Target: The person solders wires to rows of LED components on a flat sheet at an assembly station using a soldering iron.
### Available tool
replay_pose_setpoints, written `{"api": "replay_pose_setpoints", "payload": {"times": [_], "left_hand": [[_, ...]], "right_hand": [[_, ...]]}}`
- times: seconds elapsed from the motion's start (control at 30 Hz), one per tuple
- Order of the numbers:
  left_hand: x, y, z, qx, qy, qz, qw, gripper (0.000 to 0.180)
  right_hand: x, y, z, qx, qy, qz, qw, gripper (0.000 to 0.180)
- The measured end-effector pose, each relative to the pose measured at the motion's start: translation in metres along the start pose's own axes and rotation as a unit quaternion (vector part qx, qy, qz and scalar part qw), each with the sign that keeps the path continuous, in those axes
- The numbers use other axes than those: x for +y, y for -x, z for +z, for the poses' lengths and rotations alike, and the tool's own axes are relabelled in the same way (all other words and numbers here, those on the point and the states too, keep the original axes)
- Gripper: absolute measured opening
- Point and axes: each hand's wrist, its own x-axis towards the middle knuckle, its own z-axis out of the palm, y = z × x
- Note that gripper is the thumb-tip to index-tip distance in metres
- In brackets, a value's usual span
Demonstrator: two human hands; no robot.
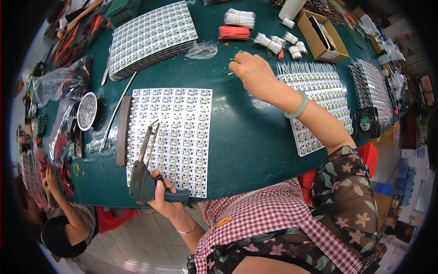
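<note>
My left hand (165, 195) is wrapped round the handle of a dark green soldering gun (142, 182). Its thin metal tip points away from me, over a white circuit board panel (187, 132) covered in rows of small parts. A dark brown bar (123, 132) lies against that panel's left edge. Farther off to the right, my right hand (255, 75) is closed, knuckles up, low over the green table. A few thin white bits show by its fingertips, and what they pinch is hidden. Beneath my right forearm lies another panel (315, 105) with wires standing along its far edge.
A tall stack of panels (153, 36) stands at the back left. White wire bundles (239, 18), a red wire bundle (234, 33) and a cardboard box (324, 39) sit at the back. A small fan (366, 122) is at right, a metal bowl (86, 112) at left. A co-worker (68, 228) works at lower left.
</note>
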Motion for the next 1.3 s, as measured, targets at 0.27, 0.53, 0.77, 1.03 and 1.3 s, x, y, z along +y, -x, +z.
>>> {"api": "replay_pose_setpoints", "payload": {"times": [0.27,0.53,0.77,1.03,1.3], "left_hand": [[0.002,-0.001,0.008,0.017,0.017,-0.013,1.0,0.055],[0.019,-0.005,0.018,-0.013,-0.013,0.003,1.0,0.048],[0.051,-0.023,0.059,-0.089,-0.066,0.05,0.993,0.048],[0.067,-0.021,0.088,-0.121,-0.072,0.015,0.99,0.055],[0.047,-0.03,0.096,-0.107,-0.094,-0.031,0.989,0.057]], "right_hand": [[-0.016,-0.014,0.006,-0.144,0.029,-0.078,0.986,0.013],[-0.022,-0.003,0.004,-0.166,0.028,-0.042,0.985,0.013],[-0.072,0.01,0.025,0.093,-0.13,0.082,0.984,0.017],[-0.081,0.012,0.053,0.179,-0.197,0.148,0.952,0.013],[-0.071,0.021,0.064,0.151,-0.264,0.175,0.936,0.013]]}}
